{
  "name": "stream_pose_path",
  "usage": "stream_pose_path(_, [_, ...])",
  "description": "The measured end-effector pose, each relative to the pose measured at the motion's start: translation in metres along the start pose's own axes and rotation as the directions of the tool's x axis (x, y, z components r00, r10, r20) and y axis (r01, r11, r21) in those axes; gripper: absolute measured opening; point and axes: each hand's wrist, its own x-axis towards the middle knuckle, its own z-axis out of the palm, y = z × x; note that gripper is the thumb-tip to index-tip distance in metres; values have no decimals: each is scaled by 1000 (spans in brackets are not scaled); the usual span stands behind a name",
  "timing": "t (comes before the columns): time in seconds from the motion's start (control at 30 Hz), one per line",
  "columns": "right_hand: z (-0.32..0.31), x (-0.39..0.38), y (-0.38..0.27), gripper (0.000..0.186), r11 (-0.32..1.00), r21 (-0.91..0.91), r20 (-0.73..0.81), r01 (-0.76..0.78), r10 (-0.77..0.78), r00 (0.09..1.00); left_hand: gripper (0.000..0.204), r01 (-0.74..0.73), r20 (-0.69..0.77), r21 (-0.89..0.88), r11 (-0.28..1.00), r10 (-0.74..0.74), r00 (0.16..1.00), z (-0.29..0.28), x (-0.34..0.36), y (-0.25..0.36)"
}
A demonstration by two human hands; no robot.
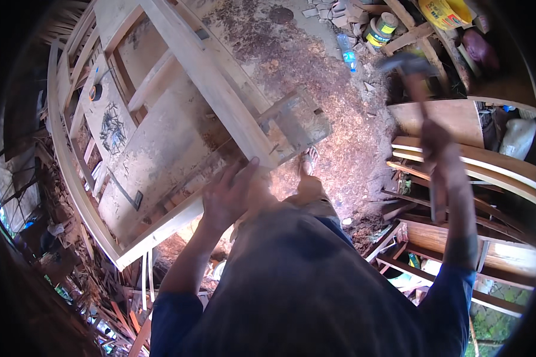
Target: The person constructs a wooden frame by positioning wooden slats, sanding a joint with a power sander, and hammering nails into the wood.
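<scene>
My right hand (pixel 438 146) is wrapped round the handle of a hammer (pixel 415 89), raised well off to the right of the work. The hammer's dark head is smeared by motion. At the near end of a long pale wooden beam (pixel 202 74), my left hand (pixel 229 191) holds the wood, fingertips at its edge. A thin nail (pixel 274 148) seems to stand up near that beam end. Beneath lies a wooden frame with a panel (pixel 167 134). Scattered nails (pixel 112 128) form a pile on a board at the left, near a tape roll (pixel 95 92).
A dark angled metal tool (pixel 131 196) lies on the panel. Beyond the frame, a plastic bottle (pixel 346 53) and tins (pixel 382 30) sit on the dirt floor. Curved wooden pieces (pixel 470 160) are stacked at the right. Wood scraps (pixel 119 318) cover the lower left.
</scene>
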Motion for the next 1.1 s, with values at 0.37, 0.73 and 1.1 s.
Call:
stream_pose_path(0.37, [139, -31, 48, 31, 953, -68, 524, -294, 285, 803, 60, 17, 34, 40, 999, -19, 999, 2, -11, -12])
stream_pose_path(0.73, [163, -35, 70, 38, 922, 145, 531, -358, 233, 815, 81, 82, 115, 16, 996, -84, 990, -9, -18, -23])
stream_pose_path(1.1, [156, -42, 51, 32, 933, 95, 464, -347, 267, 845, 98, 292, 331, -13, 956, -272, 904, -18, -6, -16])
